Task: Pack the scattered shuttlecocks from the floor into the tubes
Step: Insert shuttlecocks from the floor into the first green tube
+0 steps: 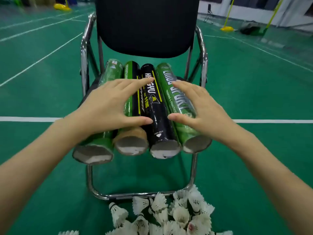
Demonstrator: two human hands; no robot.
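A: Quick one. Four shuttlecock tubes side by side on the black chair (147, 26) seat, long axes running away from the person, open ends toward them and sticking out past the seat edge.

B: Hands?

A: Both flat on top of the row, fingers straight and spread wide, holding nothing. Left hand (108, 106) lies across the far-left green tube (94, 150) and the green-and-black tube (131, 143), thumb tip just touching the black tube (159, 119). Right hand (201, 106) rests on the right green tube (179, 99), thumb near the black one too.

B: Pressing or picking?

A: Looks like steadying or squaring up the row, I'd guess. No finger is curled round anything.

B: Shuttlecocks?

A: White feather shuttlecocks (177, 214) heaped on the green court floor (42, 99), below and nearer than the chair's chrome base bar (135, 195), slightly to the right. Well apart from both hands, down and back toward the person.

B: So the next move turns on what?

A: The tube mouths face the person and the pile sits right under them, so a hand has to drop down. Right hand is probably nearer, pile leans that way. Tubes lying flat could roll off; the far-left one overhangs most.

B: Anything packed?

A: Can't tell, the tube insides just read grey.
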